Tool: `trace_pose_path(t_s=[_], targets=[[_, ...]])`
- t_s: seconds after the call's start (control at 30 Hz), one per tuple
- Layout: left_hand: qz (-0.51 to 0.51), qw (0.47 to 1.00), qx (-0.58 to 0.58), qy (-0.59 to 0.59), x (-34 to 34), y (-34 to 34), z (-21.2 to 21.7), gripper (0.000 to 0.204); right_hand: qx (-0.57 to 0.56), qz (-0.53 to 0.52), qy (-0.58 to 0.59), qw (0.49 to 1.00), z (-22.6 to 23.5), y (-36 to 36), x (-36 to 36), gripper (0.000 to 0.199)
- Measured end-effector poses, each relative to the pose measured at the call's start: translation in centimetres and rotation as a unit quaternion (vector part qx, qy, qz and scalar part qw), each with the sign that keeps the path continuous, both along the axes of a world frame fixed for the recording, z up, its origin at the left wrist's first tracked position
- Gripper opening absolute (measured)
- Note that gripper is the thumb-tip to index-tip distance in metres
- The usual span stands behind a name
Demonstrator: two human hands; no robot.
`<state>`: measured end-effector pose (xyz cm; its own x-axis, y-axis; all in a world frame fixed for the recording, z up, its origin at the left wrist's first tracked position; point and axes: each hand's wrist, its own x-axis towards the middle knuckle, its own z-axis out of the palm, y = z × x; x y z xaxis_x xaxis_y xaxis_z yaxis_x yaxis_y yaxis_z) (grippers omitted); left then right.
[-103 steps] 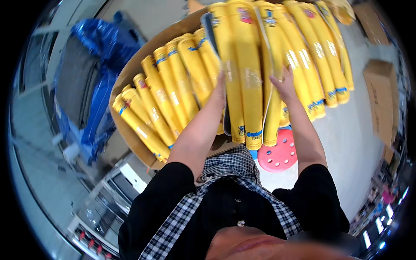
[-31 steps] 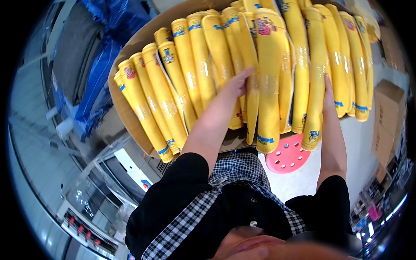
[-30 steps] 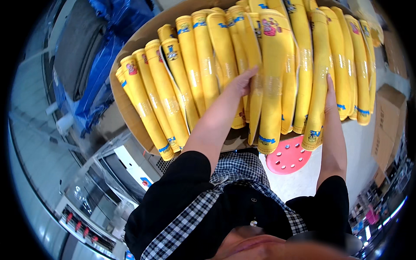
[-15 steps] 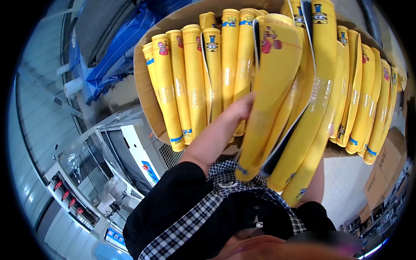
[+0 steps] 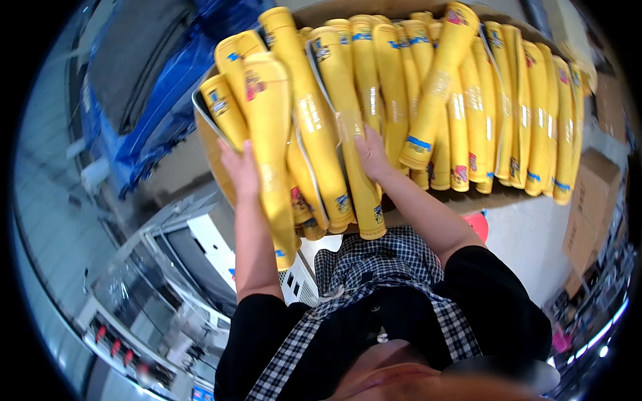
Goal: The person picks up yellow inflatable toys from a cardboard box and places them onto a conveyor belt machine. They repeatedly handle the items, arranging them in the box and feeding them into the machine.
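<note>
Several yellow rolled mats (image 5: 314, 127) with small cartoon prints, dark backing and bands of clear tape are bunched between my two hands at the left end of a cardboard box. My left hand (image 5: 242, 167) is pressed to the outer left side of the bunch, its fingers partly hidden by a roll. My right hand (image 5: 376, 155) is closed against the bunch's right side. To the right, more yellow rolls (image 5: 528, 120) stand packed side by side in the cardboard box (image 5: 215, 147). One roll (image 5: 441, 87) leans slantwise over the others.
Blue plastic sheeting (image 5: 160, 100) over a dark grey stack lies at far left. A white machine (image 5: 207, 240) stands at my left, with red-knobbed parts (image 5: 115, 346) below it. A brown carton (image 5: 592, 207) is at the right, near a red round object (image 5: 478, 226).
The bunch of rolls has moved left and away from my body, down to the box's left end. My right hand, hidden before, now shows beside it. The view has shifted too.
</note>
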<state>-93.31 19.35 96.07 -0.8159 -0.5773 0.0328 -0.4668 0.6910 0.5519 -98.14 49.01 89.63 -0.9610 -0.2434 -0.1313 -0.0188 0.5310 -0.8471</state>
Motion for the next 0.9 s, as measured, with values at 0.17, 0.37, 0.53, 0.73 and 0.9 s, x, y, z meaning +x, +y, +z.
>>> trace_pose_path(t_s=[0.17, 0.37, 0.53, 0.73, 0.9], targets=[[0.003, 0.921, 0.385, 0.053, -1.2, -0.7, 2.1, 0.069, 0.129, -0.041, 0.056, 0.989, 2.3, 1.7, 0.8, 0.052], [-0.059, 0.995, 0.081, -0.013, -0.2, 3.9, 3.8, 0.09, 0.318, -0.231, 0.081, 0.916, 4.3, 7.0, -1.8, 0.072], [0.049, 0.998, -0.021, -0.013, 0.6, 2.9, 3.3, 0.081, 0.219, -0.31, -0.093, 0.921, 2.0, 10.3, -5.7, 0.072], [-0.103, 0.993, -0.022, -0.061, 3.0, 6.5, 4.6, 0.081, -0.073, -0.216, -0.088, 0.97, 5.8, 14.4, -3.4, 0.06], [-0.113, 0.992, -0.049, -0.027, 2.6, 7.7, 5.5, 0.079, 0.014, -0.103, -0.098, 0.99, 10.9, 11.8, 4.5, 0.062]])
